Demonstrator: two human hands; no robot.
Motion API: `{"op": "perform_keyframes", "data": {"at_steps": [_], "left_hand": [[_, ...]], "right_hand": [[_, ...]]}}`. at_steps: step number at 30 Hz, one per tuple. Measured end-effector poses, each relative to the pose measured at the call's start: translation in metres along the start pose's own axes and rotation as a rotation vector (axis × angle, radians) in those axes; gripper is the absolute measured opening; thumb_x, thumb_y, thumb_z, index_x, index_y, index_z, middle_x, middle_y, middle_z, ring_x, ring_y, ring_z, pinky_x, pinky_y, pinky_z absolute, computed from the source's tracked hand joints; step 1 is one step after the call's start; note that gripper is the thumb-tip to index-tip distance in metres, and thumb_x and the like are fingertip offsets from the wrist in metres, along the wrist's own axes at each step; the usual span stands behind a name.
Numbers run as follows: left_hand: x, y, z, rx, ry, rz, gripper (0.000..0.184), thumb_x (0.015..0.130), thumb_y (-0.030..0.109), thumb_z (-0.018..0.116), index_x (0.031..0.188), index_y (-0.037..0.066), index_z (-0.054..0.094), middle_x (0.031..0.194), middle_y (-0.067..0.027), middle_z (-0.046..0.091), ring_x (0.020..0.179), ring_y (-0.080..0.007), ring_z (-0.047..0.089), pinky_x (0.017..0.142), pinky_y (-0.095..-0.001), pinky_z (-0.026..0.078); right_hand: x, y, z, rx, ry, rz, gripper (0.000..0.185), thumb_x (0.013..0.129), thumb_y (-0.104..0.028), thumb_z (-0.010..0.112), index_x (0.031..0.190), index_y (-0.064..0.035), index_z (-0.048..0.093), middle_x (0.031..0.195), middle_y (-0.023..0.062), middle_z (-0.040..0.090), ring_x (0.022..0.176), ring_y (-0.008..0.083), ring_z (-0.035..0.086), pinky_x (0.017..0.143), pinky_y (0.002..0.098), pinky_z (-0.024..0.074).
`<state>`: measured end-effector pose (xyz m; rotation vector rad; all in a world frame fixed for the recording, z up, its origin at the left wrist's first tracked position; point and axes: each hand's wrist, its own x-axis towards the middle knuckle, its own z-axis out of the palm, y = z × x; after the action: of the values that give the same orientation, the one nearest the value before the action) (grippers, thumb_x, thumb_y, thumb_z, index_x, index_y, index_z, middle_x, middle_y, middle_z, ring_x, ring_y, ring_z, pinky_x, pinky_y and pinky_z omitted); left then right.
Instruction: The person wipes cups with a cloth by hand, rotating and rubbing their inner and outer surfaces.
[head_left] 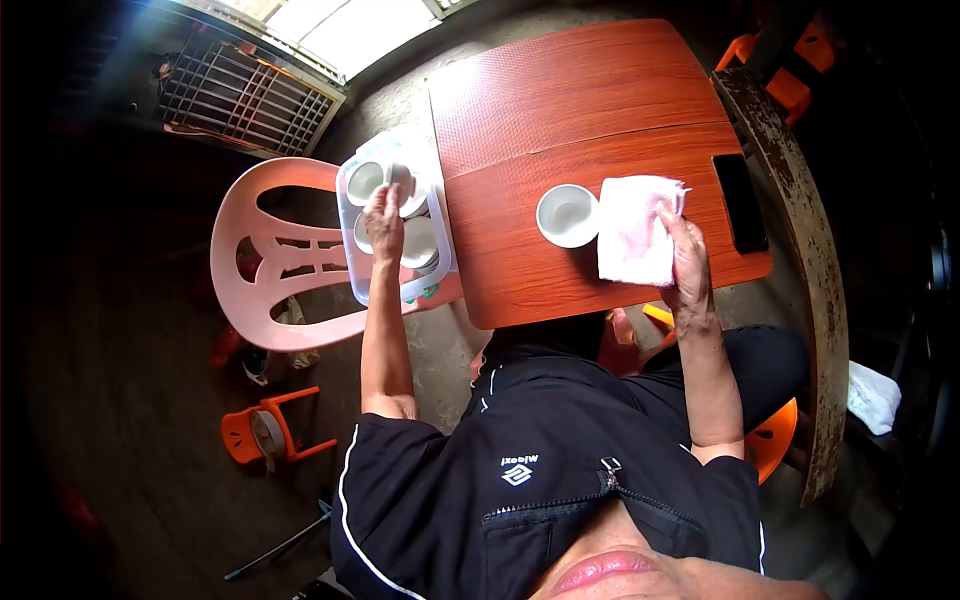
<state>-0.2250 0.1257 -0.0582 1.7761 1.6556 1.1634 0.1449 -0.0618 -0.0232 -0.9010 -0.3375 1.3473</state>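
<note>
Over a clear plastic tub [360, 285], my left hand [384, 222] reaches in with its fingers pressed together on the rim of a white bowl [402, 178]. Other white bowls [366, 184] stand around it in the tub, some stacked. My right hand [686, 255] grips a white and pink cloth [634, 232] by its right edge, above the table. Just left of the cloth, a single white bowl [568, 216] stands upright on the red-brown wooden table [580, 110], and the cloth's edge meets its rim in view.
The tub rests on a pink plastic chair [240, 215] left of the table. A black phone-like slab [740, 203] lies at the table's right edge. Beyond it runs a worn wooden beam [800, 240]. A small orange chair [285, 425] stands on the floor, lower left.
</note>
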Motion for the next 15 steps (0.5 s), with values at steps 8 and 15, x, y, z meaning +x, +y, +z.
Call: {"op": "perform_keyframes", "data": {"at_steps": [8, 15], "left_hand": [[-0.091, 0.147, 0.052, -1.375, -0.406, -0.479, 0.029, 0.089, 0.012, 0.055, 0.113, -0.005, 0.054, 0.105, -0.0099, 0.061, 0.099, -0.0204, 0.059, 0.091, -0.0346, 0.046], [-0.161, 0.196, 0.094, -0.74, -0.862, -0.086, 0.021, 0.09, 0.011, 0.058, 0.106, -0.003, 0.059, 0.089, -0.0034, 0.06, 0.081, -0.009, 0.053, 0.071, -0.0245, 0.044]], "right_hand": [[-0.018, -0.006, 0.025, -0.624, 0.065, -0.552, 0.034, 0.097, -0.025, 0.045, 0.115, 0.0038, 0.05, 0.089, 0.0072, 0.062, 0.08, 0.0103, 0.059, 0.068, 0.0228, 0.0449], [-0.011, 0.009, 0.012, -1.459, -0.221, -1.174, 0.017, 0.086, -0.015, 0.057, 0.091, 0.0011, 0.059, 0.09, 0.0183, 0.061, 0.083, 0.0318, 0.06, 0.082, 0.0429, 0.0452]]}}
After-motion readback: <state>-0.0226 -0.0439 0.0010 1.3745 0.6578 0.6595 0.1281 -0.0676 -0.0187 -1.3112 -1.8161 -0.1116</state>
